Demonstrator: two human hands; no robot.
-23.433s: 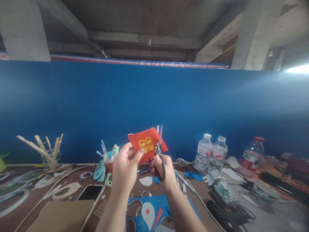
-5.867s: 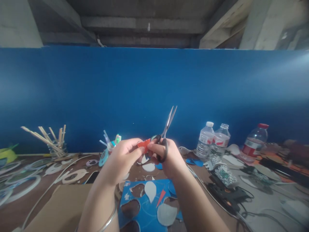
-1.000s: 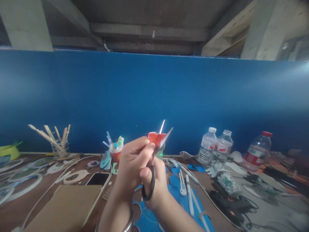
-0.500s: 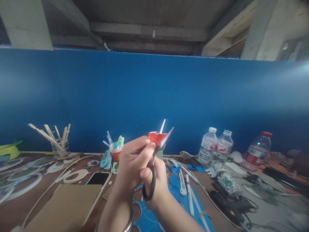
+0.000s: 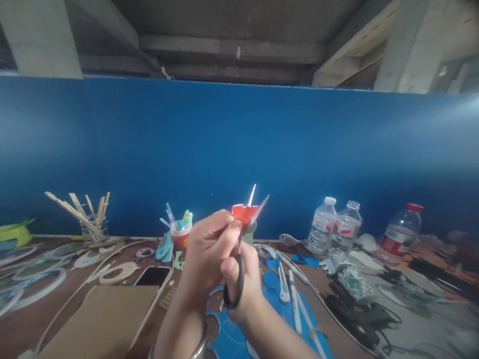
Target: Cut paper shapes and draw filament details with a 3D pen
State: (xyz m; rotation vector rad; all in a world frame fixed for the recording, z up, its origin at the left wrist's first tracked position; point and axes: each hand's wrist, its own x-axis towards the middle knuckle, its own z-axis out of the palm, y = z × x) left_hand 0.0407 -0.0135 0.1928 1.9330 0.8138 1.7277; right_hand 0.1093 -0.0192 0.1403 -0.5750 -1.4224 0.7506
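Observation:
Pinched between the fingertips of my left hand (image 5: 211, 244) is a small orange-red piece (image 5: 242, 214) with a ragged upper edge; its material is hard to tell. My right hand (image 5: 245, 284) grips a pair of scissors (image 5: 235, 291), the thumb through a dark handle loop. The scissor blades point up and away, spread apart, with the orange-red piece between or against them. Both hands are close together, raised above the table, and the left partly covers the scissors' pivot. Below them lies a blue sheet (image 5: 232, 331) with round cut-outs.
Behind the hands stands a red paper cup (image 5: 181, 239) of markers. A glass jar (image 5: 93, 229) holds wooden sticks at left, near brown cardboard (image 5: 101, 319). Plastic bottles (image 5: 322, 224) stand at right, by a black cabled device (image 5: 359, 314). A blue partition (image 5: 239, 134) closes the back.
The hands are almost still. The scissor handle and right thumb have shifted slightly to the right, and the blades look slightly closer together.

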